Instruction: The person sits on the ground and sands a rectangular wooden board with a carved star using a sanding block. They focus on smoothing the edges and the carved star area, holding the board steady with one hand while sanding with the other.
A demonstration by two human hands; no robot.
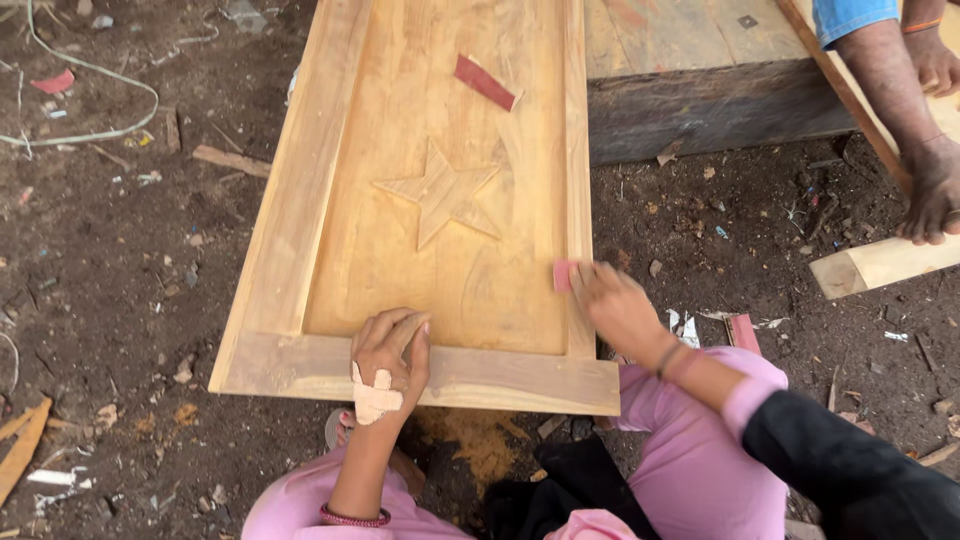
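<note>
Here, small pink sanding pad [564, 275] pressed on right rail of pale wooden door panel with raised star [300, 200], pinched under my right hand's [615, 308] closed fingers. My left hand [388, 358] lies flat, fingers loose, on bottom rail.

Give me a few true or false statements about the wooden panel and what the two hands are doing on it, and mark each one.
1. The left hand rests on the panel's bottom rail. True.
2. The right hand presses a small reddish pad at the panel's right edge. True.
3. A circle is carved in the panel's middle. False: it is a raised star.
4. The red strip lies on the dirt. False: it lies on the panel, above the star.
5. The left hand is bare of dressings. False: tape strips cross its back.
</note>
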